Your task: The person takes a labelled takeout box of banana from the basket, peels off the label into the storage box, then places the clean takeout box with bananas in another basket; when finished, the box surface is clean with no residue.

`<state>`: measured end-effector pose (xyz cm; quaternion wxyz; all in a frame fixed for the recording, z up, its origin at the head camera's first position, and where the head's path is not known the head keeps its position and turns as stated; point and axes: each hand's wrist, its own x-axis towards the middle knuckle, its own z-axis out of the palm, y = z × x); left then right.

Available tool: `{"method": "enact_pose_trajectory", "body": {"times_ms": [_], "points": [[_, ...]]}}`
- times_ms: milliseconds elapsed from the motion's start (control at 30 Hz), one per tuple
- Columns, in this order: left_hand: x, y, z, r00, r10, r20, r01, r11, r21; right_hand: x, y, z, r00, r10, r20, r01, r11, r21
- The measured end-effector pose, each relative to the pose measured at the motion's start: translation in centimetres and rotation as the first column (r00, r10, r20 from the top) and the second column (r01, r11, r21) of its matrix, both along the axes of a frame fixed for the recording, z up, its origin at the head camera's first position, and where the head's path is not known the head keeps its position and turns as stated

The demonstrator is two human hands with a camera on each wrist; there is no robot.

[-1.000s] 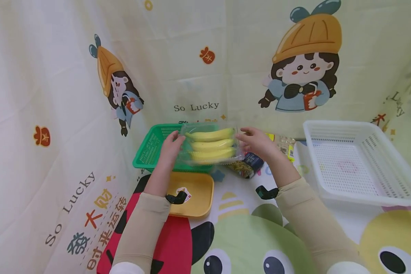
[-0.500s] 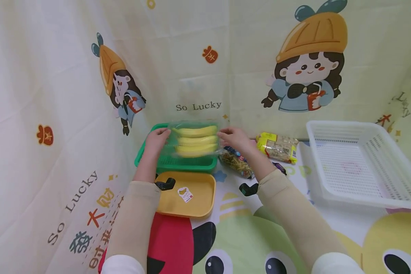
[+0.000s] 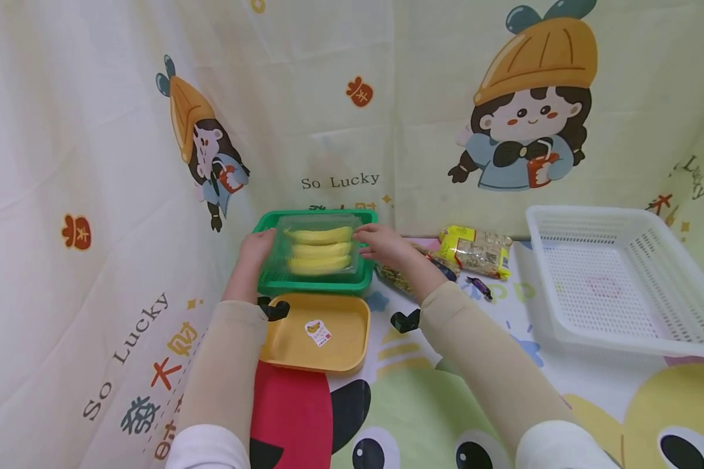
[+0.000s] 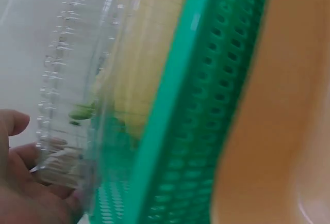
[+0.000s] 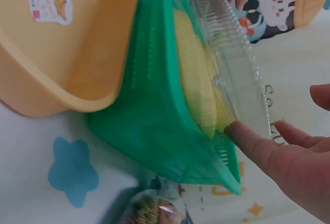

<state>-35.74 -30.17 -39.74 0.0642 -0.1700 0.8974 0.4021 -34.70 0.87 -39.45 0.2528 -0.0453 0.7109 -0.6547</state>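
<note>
A clear plastic box [image 3: 322,221] with three bananas [image 3: 319,250] sits within the rim of the green basket [image 3: 311,285]. At the box's left end, my left hand [image 3: 255,251] has its fingers curled about the lower corner, while its thumb stands off the plastic in the left wrist view. My right hand [image 3: 387,249] is at the opposite end. In the right wrist view its index finger [image 5: 252,141] reaches straight to the box's edge, with the thumb [image 5: 320,96] spread away. Part of the basket's inside is hidden under the box.
A yellow tray [image 3: 299,352] with a banana sticker stands right in front of the green basket. Right of it lie a bag with dark printing [image 3: 396,279], a yellow-labelled bag [image 3: 475,251] and a small purple packet [image 3: 480,288]. A white basket [image 3: 628,342] stands at the far right.
Both hands have moved left and brought the banana box down from in front of the green basket into it. The right hand's fingers have loosened from the box's end.
</note>
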Motion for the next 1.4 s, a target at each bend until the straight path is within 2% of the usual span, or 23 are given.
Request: {"method": "enact_pose_trajectory", "body": {"times_ms": [100,167,267,400,500,800,967,1033,1100,1167,1267,1400], "points": [[-0.3,-0.3,-0.8,0.996,0.019,0.083,-0.019,1.0,-0.001,-0.2,-0.7,-0.3,0.999,0.009,0.049,-0.005,0.997,-0.071],[-0.5,-0.4,-1.4,0.993,0.024,0.111,-0.025,1.0,0.003,-0.3,-1.3,-0.5,0.997,0.019,0.079,-0.01,0.994,-0.105],[-0.8,-0.2,-2.0,0.992,0.03,0.125,-0.03,1.0,-0.001,-0.3,-2.0,-0.8,0.992,0.029,0.12,-0.012,0.99,-0.14],[-0.9,0.0,-2.6,0.991,0.025,0.133,-0.024,1.0,-0.009,-0.1,-3.0,-1.3,0.986,-0.006,0.167,0.035,0.984,-0.174],[-0.8,0.0,-2.9,0.989,0.019,0.144,-0.018,1.0,-0.006,0.0,-3.9,-1.7,0.984,-0.053,0.172,0.081,0.984,-0.158],[-0.7,0.4,-3.8,0.995,-0.031,0.093,0.028,0.999,0.028,0.1,-5.8,-2.9,0.99,-0.072,0.119,0.07,0.997,0.021],[-0.6,1.0,-3.9,0.996,-0.081,0.042,0.082,0.996,-0.023,0.8,-5.5,-2.9,0.998,-0.053,0.027,0.049,0.992,0.118],[-0.6,1.3,-3.8,0.994,-0.106,-0.008,0.105,0.993,-0.06,1.2,-5.2,-2.8,0.999,-0.021,-0.035,0.027,0.983,0.181],[-0.7,1.7,-3.5,0.988,-0.125,-0.087,0.117,0.989,-0.096,1.5,-4.8,-2.4,0.993,0.024,-0.119,0.008,0.967,0.256],[-0.6,2.4,-3.1,0.974,-0.15,-0.169,0.131,0.984,-0.118,2.1,-4.2,-2.0,0.976,0.076,-0.203,-0.007,0.947,0.321],[0.0,3.8,-2.4,0.945,-0.202,-0.259,0.166,0.974,-0.155,3.0,-2.8,-1.5,0.935,0.142,-0.326,0.007,0.909,0.417],[1.6,5.4,-1.6,0.917,-0.287,-0.277,0.232,0.949,-0.215,4.4,-0.5,-0.7,0.874,0.196,-0.445,0.055,0.87,0.491]]}}
